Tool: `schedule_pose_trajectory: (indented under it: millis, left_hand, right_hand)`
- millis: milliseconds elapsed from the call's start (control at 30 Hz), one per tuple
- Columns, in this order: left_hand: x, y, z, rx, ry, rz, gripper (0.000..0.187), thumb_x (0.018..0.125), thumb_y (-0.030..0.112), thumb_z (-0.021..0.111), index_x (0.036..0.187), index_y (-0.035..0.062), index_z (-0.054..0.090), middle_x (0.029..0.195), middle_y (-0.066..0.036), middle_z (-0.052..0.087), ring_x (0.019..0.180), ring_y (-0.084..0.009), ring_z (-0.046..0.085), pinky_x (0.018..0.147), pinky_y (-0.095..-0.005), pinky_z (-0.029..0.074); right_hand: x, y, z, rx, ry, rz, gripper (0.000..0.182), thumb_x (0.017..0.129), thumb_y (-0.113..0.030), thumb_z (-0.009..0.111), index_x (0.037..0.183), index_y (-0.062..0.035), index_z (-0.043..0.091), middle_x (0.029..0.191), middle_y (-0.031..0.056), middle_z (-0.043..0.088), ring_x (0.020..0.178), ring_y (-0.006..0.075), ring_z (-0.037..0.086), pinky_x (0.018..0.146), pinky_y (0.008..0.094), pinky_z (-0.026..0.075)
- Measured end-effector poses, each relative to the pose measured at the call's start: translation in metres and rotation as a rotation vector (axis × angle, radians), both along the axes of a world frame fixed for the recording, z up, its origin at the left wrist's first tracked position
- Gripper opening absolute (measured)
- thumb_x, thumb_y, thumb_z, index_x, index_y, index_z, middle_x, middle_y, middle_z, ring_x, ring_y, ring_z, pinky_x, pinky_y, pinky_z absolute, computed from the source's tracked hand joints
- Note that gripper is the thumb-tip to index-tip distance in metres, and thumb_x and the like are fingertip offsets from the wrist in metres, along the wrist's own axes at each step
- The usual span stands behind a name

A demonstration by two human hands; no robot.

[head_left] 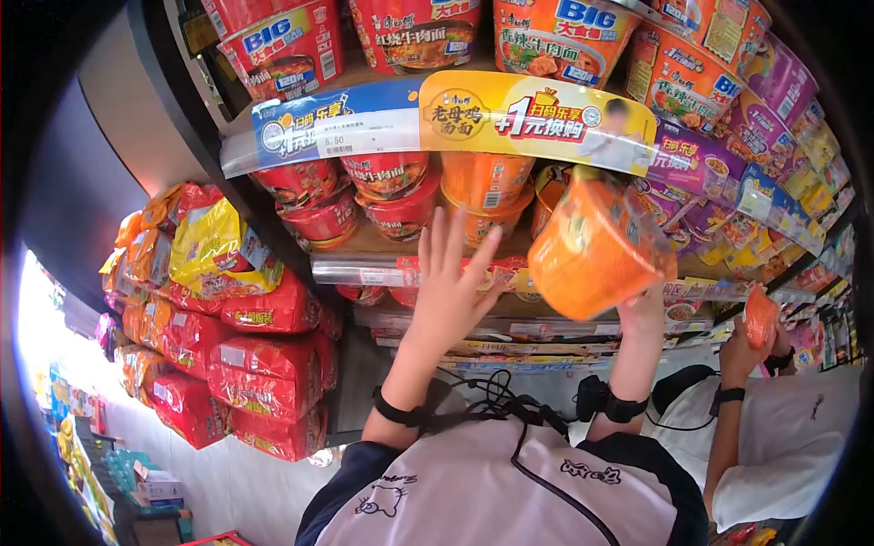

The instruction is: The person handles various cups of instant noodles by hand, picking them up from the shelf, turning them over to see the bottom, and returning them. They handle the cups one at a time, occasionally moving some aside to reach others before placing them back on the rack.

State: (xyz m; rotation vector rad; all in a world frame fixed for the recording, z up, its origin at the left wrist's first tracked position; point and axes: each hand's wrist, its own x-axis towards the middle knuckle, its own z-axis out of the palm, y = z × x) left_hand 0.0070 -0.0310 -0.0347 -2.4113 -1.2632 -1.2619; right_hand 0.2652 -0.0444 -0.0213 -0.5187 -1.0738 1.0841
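Observation:
My right hand (645, 308) holds up an orange instant noodle cup (590, 253) from behind, tilted, in front of the shelf; most of its fingers are hidden by the cup. My left hand (452, 287) is raised with fingers spread and holds nothing. Its fingertips overlap the lower part of the stacked orange noodle cups (484, 187) on the middle shelf. Just left of those stand stacked red noodle cups (396, 202).
A promotional price strip (537, 118) runs along the shelf edge above. Large noodle buckets (564, 41) fill the top shelf, and red noodle packs (264, 373) are piled at left. On the right, another person (783, 446) holds an orange-red package (761, 316).

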Motion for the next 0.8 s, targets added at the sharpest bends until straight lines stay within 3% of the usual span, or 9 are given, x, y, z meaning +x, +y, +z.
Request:
schedule_pose_trajectory:
  millis: [100,133,233,267,367,467,567,700,800]
  left_hand:
    - [-0.007,0.009,0.003,-0.045,-0.156,-0.003,0.086,0.072,0.021,0.071,0.142,0.0095,0.022,0.146,-0.025,0.016,0.134,-0.0442,0.016,0.105,-0.0549,0.02]
    - [-0.008,0.012,0.007,-0.07,-0.145,0.03,0.093,0.072,0.019,0.073,0.142,0.0012,0.014,0.144,-0.026,0.018,0.133,-0.042,0.02,0.106,-0.0499,0.023]
    - [-0.007,0.035,0.012,-0.121,-0.344,-0.056,0.093,0.073,0.016,0.073,0.141,-0.0029,0.013,0.143,-0.027,0.02,0.132,-0.0406,0.025,0.106,-0.0449,0.027]
    - [-0.006,0.044,0.017,-0.097,-0.335,-0.045,0.097,0.072,0.016,0.075,0.14,-0.0055,0.008,0.14,-0.029,0.025,0.128,-0.0407,0.032,0.103,-0.042,0.032]
    - [-0.002,0.064,0.024,-0.199,-0.449,-0.102,0.103,0.073,0.019,0.075,0.142,-0.0025,0.001,0.144,-0.028,0.021,0.134,-0.0343,0.026,0.106,-0.0399,0.028]
    - [0.004,0.078,0.028,-0.226,-0.522,-0.111,0.11,0.069,0.018,0.078,0.141,-0.0027,-0.002,0.139,-0.027,0.029,0.128,-0.0324,0.036,0.102,-0.0385,0.034]
    - [0.011,0.085,0.025,-0.254,-0.574,-0.092,0.113,0.066,0.017,0.08,0.141,-0.0025,-0.002,0.136,-0.025,0.034,0.122,-0.0311,0.043,0.099,-0.0373,0.038]
    - [0.019,0.091,0.017,-0.232,-0.647,-0.033,0.116,0.063,0.017,0.083,0.141,-0.0016,0.0,0.133,-0.023,0.039,0.117,-0.0293,0.049,0.095,-0.0357,0.042]
    - [0.021,0.085,0.017,-0.224,-0.696,-0.009,0.113,0.062,0.016,0.083,0.141,-0.0017,0.004,0.13,-0.022,0.043,0.115,-0.0268,0.051,0.095,-0.0354,0.043]
  right_hand:
    - [0.019,0.013,-0.003,-0.106,-0.197,-0.149,0.093,0.054,-0.019,0.086,0.132,-0.0042,0.036,0.124,0.0087,0.051,0.111,0.0203,0.053,0.092,0.0344,0.046]
    - [0.001,0.012,0.018,-0.051,-0.146,-0.214,0.082,0.049,-0.007,0.084,0.121,-0.0045,0.045,0.12,0.0098,0.053,0.108,0.021,0.054,0.091,0.0374,0.045]
    - [-0.005,0.045,0.022,-0.005,-0.293,-0.413,0.082,0.051,-0.011,0.086,0.121,-0.0035,0.044,0.118,0.0108,0.053,0.107,0.0192,0.053,0.091,0.0339,0.044]
    - [-0.009,0.054,0.025,0.01,-0.313,-0.427,0.083,0.052,-0.012,0.085,0.123,-0.003,0.042,0.119,0.0116,0.052,0.109,0.0197,0.052,0.092,0.0339,0.043]
    - [-0.011,0.084,0.032,0.072,-0.409,-0.497,0.087,0.057,-0.017,0.084,0.128,-0.0015,0.036,0.121,0.014,0.05,0.112,0.0217,0.049,0.095,0.0342,0.04]
    - [0.001,0.116,0.0,0.108,-0.573,-0.6,0.09,0.065,-0.026,0.081,0.133,0.0007,0.028,0.125,0.0188,0.046,0.116,0.0263,0.046,0.096,0.0356,0.038]
    - [-0.004,0.114,0.004,0.16,-0.565,-0.586,0.093,0.067,-0.031,0.079,0.135,0.0023,0.025,0.127,0.0201,0.045,0.116,0.0273,0.046,0.096,0.0363,0.038]
    - [-0.004,0.112,0.003,0.111,-0.614,-0.6,0.071,0.078,-0.009,0.071,0.133,-0.0011,0.027,0.126,0.0121,0.045,0.116,0.0174,0.046,0.096,0.0304,0.039]
    - [0.001,0.119,-0.004,0.125,-0.579,-0.599,0.091,0.072,-0.035,0.076,0.136,0.0051,0.025,0.128,0.0211,0.045,0.116,0.0273,0.048,0.095,0.0351,0.039]
